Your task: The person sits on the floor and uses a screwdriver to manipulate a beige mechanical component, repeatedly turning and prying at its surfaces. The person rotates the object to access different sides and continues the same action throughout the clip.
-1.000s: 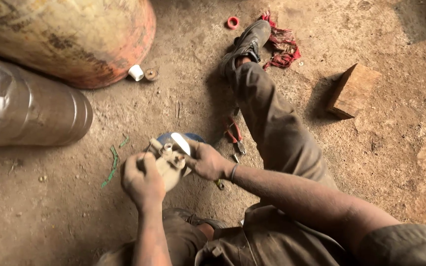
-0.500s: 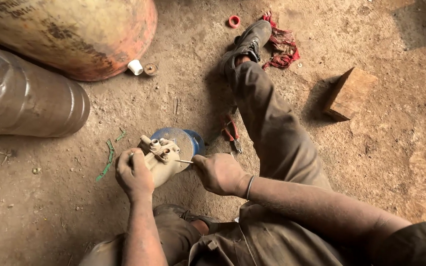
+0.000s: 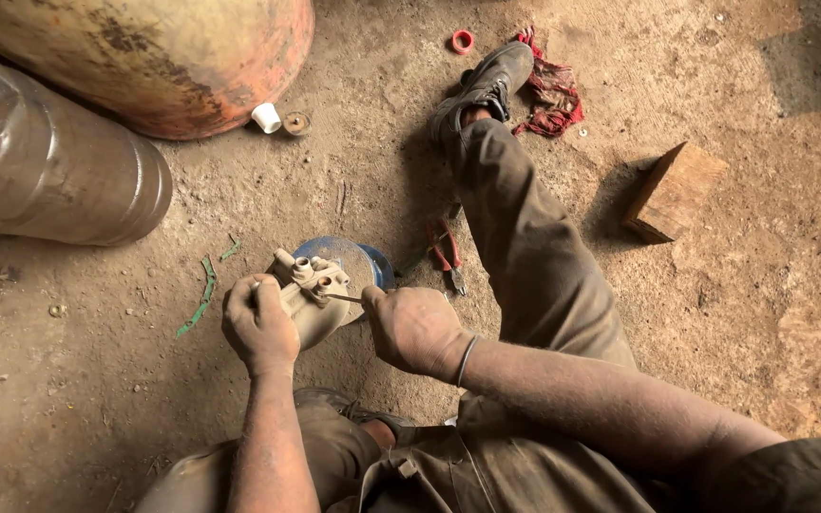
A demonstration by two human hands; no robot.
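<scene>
My left hand [image 3: 258, 325] grips a dusty beige cast part [image 3: 314, 290] with short round ports on top, held just above the dirt floor. My right hand [image 3: 413, 328] pinches a thin metal rod [image 3: 342, 298] whose tip touches the part's upper side. Behind the part lies a round blue and clear lid [image 3: 353, 261]. I sit on the ground with my right leg [image 3: 525, 237] stretched forward.
Red-handled pliers [image 3: 447, 256] lie by my leg. A large orange cylinder [image 3: 173, 47] and a clear plastic bottle [image 3: 49, 166] lie at the top left, with a white cap [image 3: 266, 118] nearby. A wooden block [image 3: 672, 190], red rag [image 3: 553, 90] and red ring [image 3: 463, 41] lie farther out.
My right hand pulled back from the part and now points the thin rod at it. The left hand turned the part slightly; the view shifted a little.
</scene>
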